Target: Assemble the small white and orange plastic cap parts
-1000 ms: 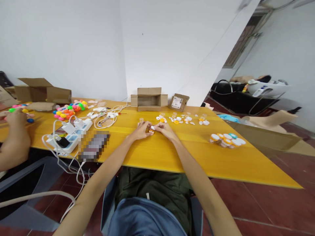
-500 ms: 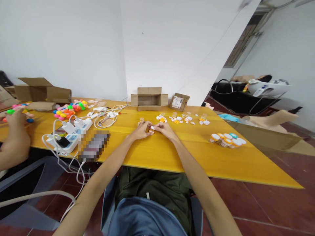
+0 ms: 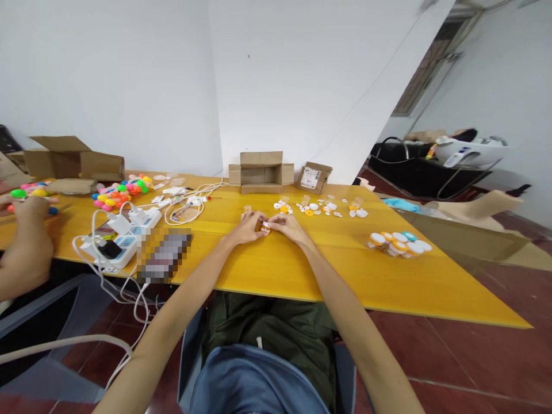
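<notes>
My left hand [image 3: 248, 229] is closed around a small orange and white piece [image 3: 265, 229] just above the yellow table [image 3: 276, 270]. From the other side, the fingertips of my right hand [image 3: 290, 225] pinch a small white part at the top of that piece. Just behind my left hand stands a small clear cup [image 3: 247, 209]. Loose white and orange parts [image 3: 309, 212] lie scattered behind and right of my hands, among several clear cups [image 3: 330, 199]. Fingers hide much of the held piece.
Lidded round containers [image 3: 399, 246] are grouped at the right. Cardboard boxes [image 3: 261, 177] stand at the back. A power strip [image 3: 129, 244], cables and a blurred phone [image 3: 166, 256] lie left. Another person's hand [image 3: 31, 210] is by colourful balls at far left.
The small white part at my right fingertips has shifted slightly and looks more upright against the orange and white piece. The other person's hand at far left has moved a little.
</notes>
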### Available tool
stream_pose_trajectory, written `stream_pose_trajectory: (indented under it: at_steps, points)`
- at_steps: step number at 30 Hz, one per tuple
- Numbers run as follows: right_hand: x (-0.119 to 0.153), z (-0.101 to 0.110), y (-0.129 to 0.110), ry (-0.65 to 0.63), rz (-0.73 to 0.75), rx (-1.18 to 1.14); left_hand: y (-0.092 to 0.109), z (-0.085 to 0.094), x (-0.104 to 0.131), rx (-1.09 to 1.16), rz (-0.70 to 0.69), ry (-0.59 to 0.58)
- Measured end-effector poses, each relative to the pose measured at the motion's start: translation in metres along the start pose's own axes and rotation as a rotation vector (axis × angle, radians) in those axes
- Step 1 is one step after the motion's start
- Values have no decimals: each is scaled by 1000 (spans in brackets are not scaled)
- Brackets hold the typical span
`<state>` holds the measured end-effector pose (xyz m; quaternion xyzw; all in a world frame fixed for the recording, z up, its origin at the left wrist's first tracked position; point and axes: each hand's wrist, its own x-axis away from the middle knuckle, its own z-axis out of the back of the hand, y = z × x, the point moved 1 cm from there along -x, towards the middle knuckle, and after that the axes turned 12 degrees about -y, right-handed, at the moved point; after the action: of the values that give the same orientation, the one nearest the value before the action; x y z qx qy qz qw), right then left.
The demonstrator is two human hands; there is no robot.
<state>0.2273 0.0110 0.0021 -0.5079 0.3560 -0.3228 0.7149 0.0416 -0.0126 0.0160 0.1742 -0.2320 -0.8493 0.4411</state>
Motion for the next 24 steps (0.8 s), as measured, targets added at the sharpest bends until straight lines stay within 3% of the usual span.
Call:
stream_pose_trajectory:
  at_steps: [24]
  points:
    - [1,-4,-8,-16,1,-40,1,1,0,3,4,3]
